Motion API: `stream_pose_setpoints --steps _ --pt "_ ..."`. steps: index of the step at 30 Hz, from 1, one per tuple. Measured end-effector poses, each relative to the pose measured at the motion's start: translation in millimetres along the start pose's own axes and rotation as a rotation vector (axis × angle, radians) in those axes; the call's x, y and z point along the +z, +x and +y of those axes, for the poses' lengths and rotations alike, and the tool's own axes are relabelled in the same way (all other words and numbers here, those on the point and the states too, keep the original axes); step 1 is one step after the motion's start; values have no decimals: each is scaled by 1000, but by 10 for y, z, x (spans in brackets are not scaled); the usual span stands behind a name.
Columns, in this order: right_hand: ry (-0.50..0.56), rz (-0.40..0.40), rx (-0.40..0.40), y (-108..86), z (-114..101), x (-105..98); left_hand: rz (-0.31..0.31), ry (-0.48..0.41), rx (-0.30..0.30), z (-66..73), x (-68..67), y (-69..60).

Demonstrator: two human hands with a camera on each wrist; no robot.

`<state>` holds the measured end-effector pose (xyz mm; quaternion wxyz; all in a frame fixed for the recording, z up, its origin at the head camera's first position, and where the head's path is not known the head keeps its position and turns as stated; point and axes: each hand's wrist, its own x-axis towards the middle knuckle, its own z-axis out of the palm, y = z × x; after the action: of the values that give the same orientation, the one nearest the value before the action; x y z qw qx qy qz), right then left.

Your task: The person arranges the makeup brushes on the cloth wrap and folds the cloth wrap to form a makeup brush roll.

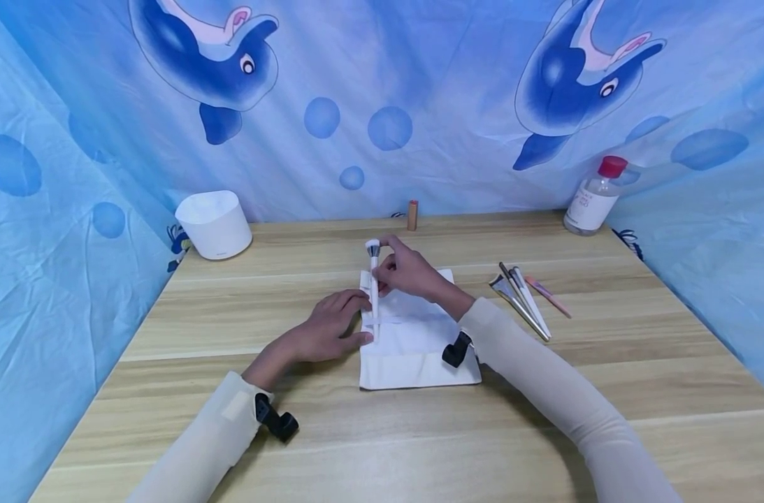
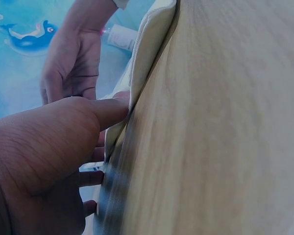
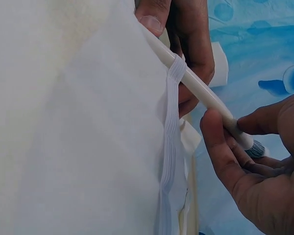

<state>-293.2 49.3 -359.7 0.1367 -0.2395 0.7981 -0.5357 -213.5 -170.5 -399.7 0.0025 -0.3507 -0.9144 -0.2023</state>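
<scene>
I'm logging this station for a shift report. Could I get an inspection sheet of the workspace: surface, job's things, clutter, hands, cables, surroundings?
Surface: wood-grain table, cloth spread on it.
Job's things: white brush, its handle under the cloth's band; loose brushes to the cloth's right.
Clutter: white container, brown tube and red-capped bottle, standing along the far side.
Hands: right hand pinches the white brush near its bristles; left hand touches the cloth's left edge.
Cables: nothing seen.
Surroundings: blue dolphin curtain behind and at both sides.
</scene>
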Motion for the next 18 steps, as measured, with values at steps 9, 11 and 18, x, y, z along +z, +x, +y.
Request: stream_pose_setpoints --steps 9,11,18 --pt "78 -52 59 -10 79 12 -9 -7 7 19 -12 -8" --pt "86 -66 63 -22 94 11 -19 -7 -1 18 -10 -3" --pt "-46 -82 82 -54 100 5 -30 -25 -7 17 -30 2"
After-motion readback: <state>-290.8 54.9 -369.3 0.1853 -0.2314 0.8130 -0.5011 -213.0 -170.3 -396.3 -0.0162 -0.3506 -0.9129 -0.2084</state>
